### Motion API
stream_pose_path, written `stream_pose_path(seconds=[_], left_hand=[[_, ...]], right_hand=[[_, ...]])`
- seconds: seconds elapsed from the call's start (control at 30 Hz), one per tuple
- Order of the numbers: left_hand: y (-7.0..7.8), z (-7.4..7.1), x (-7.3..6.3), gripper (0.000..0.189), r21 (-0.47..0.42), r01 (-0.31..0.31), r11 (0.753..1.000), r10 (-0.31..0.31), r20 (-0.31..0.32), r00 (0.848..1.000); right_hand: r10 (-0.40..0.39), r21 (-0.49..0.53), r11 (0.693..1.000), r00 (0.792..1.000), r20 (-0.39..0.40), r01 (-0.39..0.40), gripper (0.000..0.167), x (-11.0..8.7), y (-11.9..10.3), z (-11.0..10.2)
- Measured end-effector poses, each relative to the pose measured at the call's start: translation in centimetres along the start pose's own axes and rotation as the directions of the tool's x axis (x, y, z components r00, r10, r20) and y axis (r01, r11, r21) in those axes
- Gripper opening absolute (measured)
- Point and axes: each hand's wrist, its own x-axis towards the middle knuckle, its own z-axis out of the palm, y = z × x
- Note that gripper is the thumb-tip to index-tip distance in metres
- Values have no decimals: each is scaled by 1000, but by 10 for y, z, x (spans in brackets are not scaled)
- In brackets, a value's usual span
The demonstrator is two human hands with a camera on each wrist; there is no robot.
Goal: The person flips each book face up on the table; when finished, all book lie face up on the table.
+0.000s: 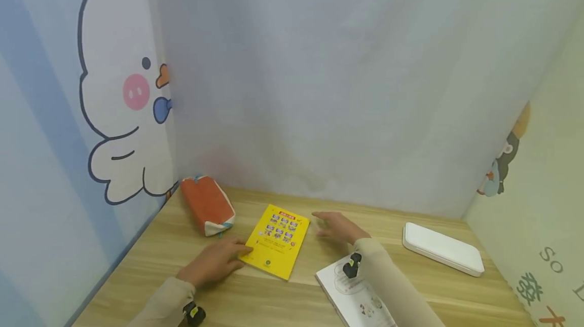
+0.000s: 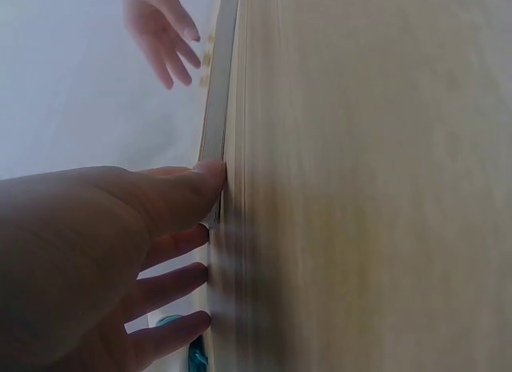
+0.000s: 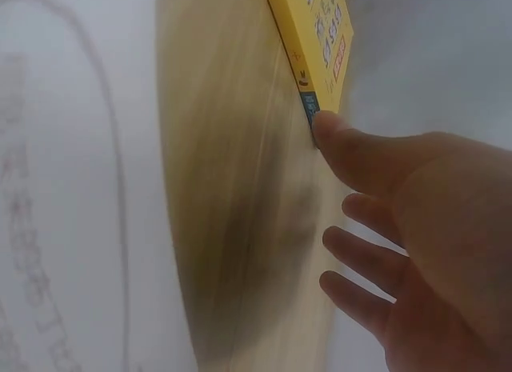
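Note:
A yellow book (image 1: 277, 241) lies at a slant on the wooden table, its cover printed with several small pictures. My left hand (image 1: 216, 261) is at the book's left edge, thumb over the edge in the head view. In the left wrist view the left fingers (image 2: 178, 290) are spread and nearly straight beside it. To the right of the book is my right hand (image 1: 339, 227), its fingers extended and nothing held. The right wrist view has the right thumb (image 3: 344, 140) overlapping the end of the book's spine.
A white book (image 1: 344, 279) with drawings lies partly under the right forearm. Farther right rests a white case (image 1: 442, 248). An orange and white pouch (image 1: 210, 203) stands at the back left. Curtains (image 1: 328, 88) surround the table (image 1: 274, 306) at the back and sides.

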Motion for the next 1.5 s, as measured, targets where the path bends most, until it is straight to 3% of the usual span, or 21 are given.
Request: stream_pose_path(seconds=[0.33, 0.73, 0.93, 1.1, 1.5], left_hand=[[-3, 4, -5, 44, 8, -20, 1000, 20, -17, 1000], [9, 3, -5, 44, 34, 3, 999, -2, -25, 1000], [13, 6, 1, 44, 95, 41, 995, -38, -33, 999], [18, 6, 5, 40, 79, 85, 993, -80, -57, 995], [21, 6, 9, 37, 50, 93, 994, -87, -105, 991]], right_hand=[[42, 58, 997, 999, 15, -43, 62, 17, 3, 10], [52, 178, 983, 998, -21, -48, 57, 25, 12, 30], [50, 166, 985, 997, -56, -40, 49, 28, 10, 30], [26, 111, 994, 996, -89, -16, 39, 30, 9, 30], [89, 214, 974, 994, -68, -73, 37, 29, 2, 25]])
